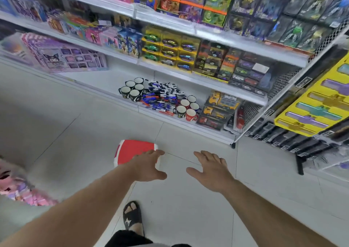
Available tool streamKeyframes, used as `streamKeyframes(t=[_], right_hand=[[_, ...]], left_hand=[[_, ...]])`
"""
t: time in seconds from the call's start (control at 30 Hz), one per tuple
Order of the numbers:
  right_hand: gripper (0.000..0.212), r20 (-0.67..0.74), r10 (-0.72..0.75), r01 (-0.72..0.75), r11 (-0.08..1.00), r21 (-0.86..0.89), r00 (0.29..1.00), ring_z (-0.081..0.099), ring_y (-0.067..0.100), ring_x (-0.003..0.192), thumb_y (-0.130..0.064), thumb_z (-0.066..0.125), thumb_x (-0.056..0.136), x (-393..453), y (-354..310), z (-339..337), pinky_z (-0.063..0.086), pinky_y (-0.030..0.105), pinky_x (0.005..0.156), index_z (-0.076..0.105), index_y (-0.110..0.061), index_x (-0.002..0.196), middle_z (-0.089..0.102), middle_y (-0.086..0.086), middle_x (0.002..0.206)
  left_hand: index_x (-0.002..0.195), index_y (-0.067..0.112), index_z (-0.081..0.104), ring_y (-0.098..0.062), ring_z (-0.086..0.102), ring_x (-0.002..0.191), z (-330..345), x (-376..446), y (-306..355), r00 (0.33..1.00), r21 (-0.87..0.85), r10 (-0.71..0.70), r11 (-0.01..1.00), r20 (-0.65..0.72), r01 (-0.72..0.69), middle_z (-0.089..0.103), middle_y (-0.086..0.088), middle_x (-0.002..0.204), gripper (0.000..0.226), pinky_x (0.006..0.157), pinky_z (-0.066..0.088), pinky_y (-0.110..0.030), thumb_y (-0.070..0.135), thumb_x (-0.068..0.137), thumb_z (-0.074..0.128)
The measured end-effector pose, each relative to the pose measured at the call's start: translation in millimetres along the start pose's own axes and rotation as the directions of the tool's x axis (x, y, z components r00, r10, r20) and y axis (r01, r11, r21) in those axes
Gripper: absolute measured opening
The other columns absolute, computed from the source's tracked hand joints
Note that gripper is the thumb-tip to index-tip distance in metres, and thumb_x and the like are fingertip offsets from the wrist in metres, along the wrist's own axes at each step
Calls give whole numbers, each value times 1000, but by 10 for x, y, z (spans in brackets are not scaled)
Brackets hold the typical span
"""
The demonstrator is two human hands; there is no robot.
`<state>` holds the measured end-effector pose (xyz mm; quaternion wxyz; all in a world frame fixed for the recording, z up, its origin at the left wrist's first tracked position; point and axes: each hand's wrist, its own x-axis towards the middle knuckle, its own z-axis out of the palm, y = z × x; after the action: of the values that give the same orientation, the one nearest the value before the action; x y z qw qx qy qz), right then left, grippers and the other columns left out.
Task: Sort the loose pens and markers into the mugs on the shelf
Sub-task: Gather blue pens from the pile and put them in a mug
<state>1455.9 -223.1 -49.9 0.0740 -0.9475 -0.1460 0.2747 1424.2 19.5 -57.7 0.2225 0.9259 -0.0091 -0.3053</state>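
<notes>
A heap of loose pens and markers (162, 97), blue, red, black and white, lies on the white bottom shelf (105, 84). Left of the heap stand several black mugs (132, 89). Right of it stand several red and white mugs (187, 107). My left hand (148, 164) and my right hand (211, 168) are stretched out over the floor well short of the shelf, both with spread fingers and nothing in them. The left hand is over the edge of a red stool (132, 150).
Boxed toy trucks (219, 108) fill the shelf right of the mugs. Toy boxes crowd the upper shelves (170, 46). A yellow display rack (311, 103) juts in at the right. Pink goods (17, 186) sit at the left. My sandalled foot (132, 218) stands on the tiled floor.
</notes>
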Motion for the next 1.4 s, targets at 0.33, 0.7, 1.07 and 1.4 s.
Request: streamKeyframes(t=[0.33,0.7,1.07,1.4], right_hand=[[74,25,10,-11,999,31,1000,11,18,147,-71,34,91,1677,-333,-777,8,41,118,16,-36,154,12,-5,162],[74,79,-105,99,992,81,991,10,20,148,-70,34,92,3825,151,-1591,9,44,118,17,-33,154,13,-3,163],[76,110,-121,113,991,72,987,15,22,147,-74,31,90,5040,120,-1846,13,48,116,19,-33,153,18,-1,162],[79,13,37,-36,999,-35,999,14,25,147,-76,30,88,6499,-425,-1217,12,48,117,20,-32,153,17,1,162]], left_hand=[[150,33,25,-24,34,140,-1248,1392,-603,1000,50,5,999,15,-6,34,2,154,85,113,27,-40,53,79,67],[152,32,22,-21,27,143,-2332,3096,-558,991,65,-127,990,51,123,26,3,158,80,115,25,-41,48,84,62],[151,31,24,-22,24,142,-2899,4222,-933,981,41,-163,986,106,160,20,4,159,83,114,25,-41,48,82,66],[150,33,25,-23,24,143,-2918,5781,-2307,990,64,20,998,139,-29,23,3,158,86,115,26,-44,51,77,67]])
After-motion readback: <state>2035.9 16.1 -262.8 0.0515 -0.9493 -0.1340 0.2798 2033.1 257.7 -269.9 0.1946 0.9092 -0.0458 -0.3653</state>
